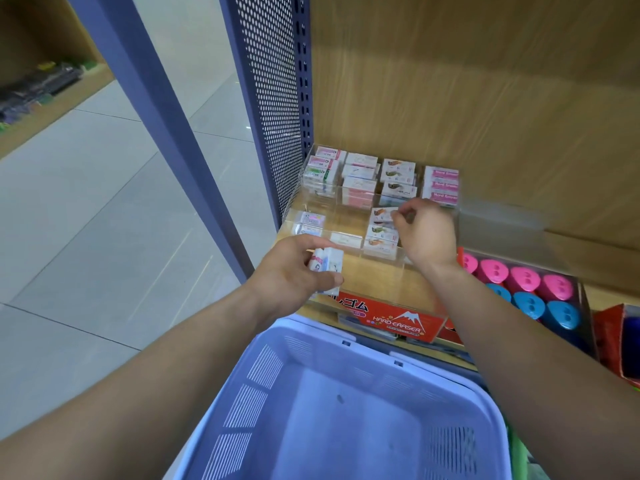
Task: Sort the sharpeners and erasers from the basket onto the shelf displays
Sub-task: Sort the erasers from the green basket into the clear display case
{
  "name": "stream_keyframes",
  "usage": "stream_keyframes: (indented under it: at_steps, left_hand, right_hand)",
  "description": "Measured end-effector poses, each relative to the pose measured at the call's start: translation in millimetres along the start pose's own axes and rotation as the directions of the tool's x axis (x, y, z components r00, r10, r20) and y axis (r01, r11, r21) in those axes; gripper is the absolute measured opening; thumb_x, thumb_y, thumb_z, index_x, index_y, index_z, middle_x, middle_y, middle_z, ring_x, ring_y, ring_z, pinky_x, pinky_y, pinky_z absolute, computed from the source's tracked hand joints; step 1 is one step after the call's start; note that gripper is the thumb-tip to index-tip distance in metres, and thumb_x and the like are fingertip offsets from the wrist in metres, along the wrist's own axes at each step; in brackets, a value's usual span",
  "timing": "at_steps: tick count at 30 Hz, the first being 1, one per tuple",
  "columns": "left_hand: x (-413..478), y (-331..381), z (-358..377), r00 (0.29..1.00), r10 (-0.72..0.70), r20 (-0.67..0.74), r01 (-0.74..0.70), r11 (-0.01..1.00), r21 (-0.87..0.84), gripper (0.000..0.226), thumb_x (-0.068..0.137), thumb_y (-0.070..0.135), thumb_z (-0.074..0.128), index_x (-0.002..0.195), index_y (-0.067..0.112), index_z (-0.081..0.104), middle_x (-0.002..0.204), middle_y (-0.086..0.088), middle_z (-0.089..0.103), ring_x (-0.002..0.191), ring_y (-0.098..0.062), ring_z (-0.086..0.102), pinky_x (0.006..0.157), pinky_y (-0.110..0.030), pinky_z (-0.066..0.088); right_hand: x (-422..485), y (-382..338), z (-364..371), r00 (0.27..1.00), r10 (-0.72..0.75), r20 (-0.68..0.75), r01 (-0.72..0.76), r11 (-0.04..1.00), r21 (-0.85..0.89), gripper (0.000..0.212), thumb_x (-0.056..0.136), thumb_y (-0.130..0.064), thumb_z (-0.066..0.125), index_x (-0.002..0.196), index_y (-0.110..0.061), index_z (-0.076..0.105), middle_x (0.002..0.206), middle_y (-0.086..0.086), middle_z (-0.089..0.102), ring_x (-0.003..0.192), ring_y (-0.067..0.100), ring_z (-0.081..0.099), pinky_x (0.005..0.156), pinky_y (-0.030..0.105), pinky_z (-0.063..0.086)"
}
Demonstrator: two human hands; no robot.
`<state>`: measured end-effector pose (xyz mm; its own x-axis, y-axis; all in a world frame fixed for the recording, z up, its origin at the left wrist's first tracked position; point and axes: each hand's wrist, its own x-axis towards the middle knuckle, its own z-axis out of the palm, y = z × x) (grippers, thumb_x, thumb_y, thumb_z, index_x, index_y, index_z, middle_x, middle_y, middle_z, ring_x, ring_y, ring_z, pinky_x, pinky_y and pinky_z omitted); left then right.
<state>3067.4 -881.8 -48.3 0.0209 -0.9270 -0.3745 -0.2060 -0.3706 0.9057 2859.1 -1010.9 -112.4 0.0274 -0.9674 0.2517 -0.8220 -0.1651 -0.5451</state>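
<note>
A lilac plastic basket (311, 344) sits below the shelf; I see nothing inside it. My left hand (294, 271) grips a few white boxed erasers (329, 268) just in front of the clear acrylic eraser display (398, 254). Over the display's front row, my right hand (427, 230) pinches the edge of a boxed eraser (381, 214) with an orange picture, at the top of a short column of similar boxes. More eraser boxes (360, 174) fill the back rows. Pink and blue sharpeners (526, 289) stand in a tray to the right.
A red "HARD ERASER" box (398, 320) lies at the shelf's front edge. A perforated purple side panel (273, 98) bounds the shelf on the left, with tiled floor (104, 202) beyond. A red carton (620, 341) sits at the far right.
</note>
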Motion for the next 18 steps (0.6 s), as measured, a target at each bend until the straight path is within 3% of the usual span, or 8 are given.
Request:
stream_keyframes:
  at_steps: [5, 8, 12, 14, 18]
  left_hand:
    - [1.0, 1.4, 1.6, 1.000, 0.015, -0.020, -0.015, 0.999, -0.037, 0.036, 0.082, 0.000, 0.079, 0.103, 0.026, 0.065, 0.106, -0.015, 0.074, 0.098, -0.034, 0.072, 0.078, -0.032, 0.057]
    - [-0.6, 5.5, 3.9, 0.999, 0.038, -0.015, -0.039, 0.998, -0.048, 0.036, 0.082, -0.002, 0.078, 0.102, 0.025, 0.065, 0.103, -0.014, 0.075, 0.086, -0.026, 0.070, 0.068, -0.023, 0.054]
    - [-4.9, 11.0, 9.2, 0.997, 0.075, -0.013, -0.076, 0.995, -0.063, 0.038, 0.081, -0.002, 0.079, 0.113, 0.012, 0.065, 0.103, -0.016, 0.073, 0.080, -0.020, 0.067, 0.067, -0.023, 0.055]
    - [-7.6, 13.6, 10.6, 0.995, 0.094, -0.021, -0.096, 0.993, -0.065, 0.037, 0.081, -0.001, 0.079, 0.113, 0.010, 0.064, 0.102, -0.017, 0.073, 0.078, -0.018, 0.067, 0.067, -0.022, 0.055]
    - [-15.6, 19.5, 11.7, 0.992, 0.124, -0.022, -0.125, 0.989, -0.074, 0.030, 0.081, -0.001, 0.079, 0.105, 0.012, 0.066, 0.100, -0.016, 0.074, 0.077, -0.015, 0.068, 0.065, -0.019, 0.055]
  right_hand:
    - [-14.9, -5.0, -14.4, 0.999, -0.010, -0.041, 0.015, 0.995, 0.103, 0.016, 0.095, -0.014, 0.061, 0.101, -0.010, 0.076, 0.100, 0.003, 0.072, 0.086, 0.018, 0.068, 0.084, 0.034, 0.056]
    - [-34.3, -22.0, -35.6, 0.989, 0.015, 0.149, -0.058, 0.956, 0.288, 0.016, 0.098, -0.018, 0.060, 0.105, -0.018, 0.075, 0.093, -0.011, 0.073, 0.085, 0.007, 0.067, 0.081, 0.026, 0.055]
    - [-65.1, -54.6, -61.2, 0.842, -0.041, 0.539, -0.339, 0.736, 0.586, 0.021, 0.102, -0.007, 0.053, 0.112, -0.015, 0.070, 0.095, 0.006, 0.076, 0.071, 0.014, 0.069, 0.064, 0.026, 0.056]
    - [-76.0, -62.6, -68.8, 0.804, -0.086, 0.588, -0.372, 0.699, 0.610, 0.022, 0.098, -0.004, 0.059, 0.116, -0.013, 0.067, 0.103, 0.008, 0.072, 0.076, 0.017, 0.071, 0.067, 0.028, 0.057]
    - [-87.4, -65.7, -76.1, 0.814, -0.108, 0.571, -0.369, 0.663, 0.651, 0.027, 0.089, -0.007, 0.074, 0.109, -0.023, 0.065, 0.102, 0.004, 0.069, 0.080, 0.020, 0.068, 0.071, 0.034, 0.058]
